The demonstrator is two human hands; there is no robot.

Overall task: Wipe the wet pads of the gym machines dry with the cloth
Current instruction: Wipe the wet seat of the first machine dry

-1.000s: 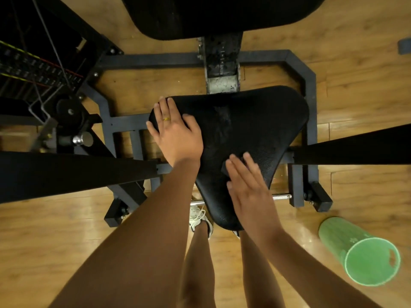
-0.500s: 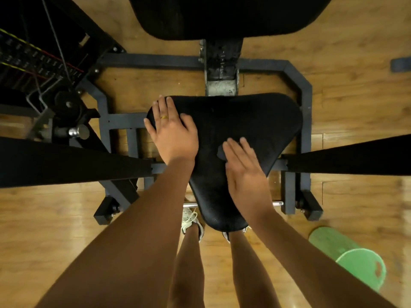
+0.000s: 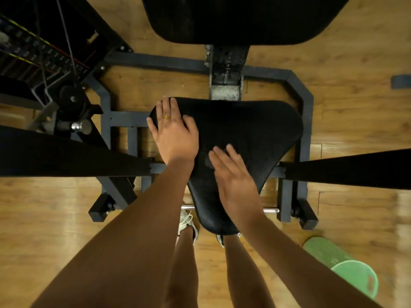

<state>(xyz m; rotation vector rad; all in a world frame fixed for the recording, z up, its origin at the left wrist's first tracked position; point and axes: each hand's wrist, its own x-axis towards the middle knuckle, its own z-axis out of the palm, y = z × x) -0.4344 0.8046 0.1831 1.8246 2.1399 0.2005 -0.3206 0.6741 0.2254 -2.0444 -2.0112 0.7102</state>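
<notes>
The black triangular seat pad (image 3: 255, 134) of a gym machine lies straight below me. My left hand (image 3: 175, 134) rests flat on its left corner, fingers apart, holding nothing. My right hand (image 3: 235, 183) presses flat on the middle of the pad and is slightly blurred. A small dark edge of the cloth (image 3: 208, 162) shows by its thumb; the rest of the cloth is hidden under the palm. A second black pad, the backrest (image 3: 244, 18), sits above the seat at the top of the view.
Two long black padded arms (image 3: 55, 152) (image 3: 355, 170) cross the view left and right of the seat. The grey steel frame (image 3: 307, 107) surrounds it, with the weight stack (image 3: 33, 52) at top left. A green bucket (image 3: 347, 274) lies on the wooden floor at lower right.
My right hand has slid a little up and left across the seat pad. My left hand has stayed on the left corner. My view has shifted slightly.
</notes>
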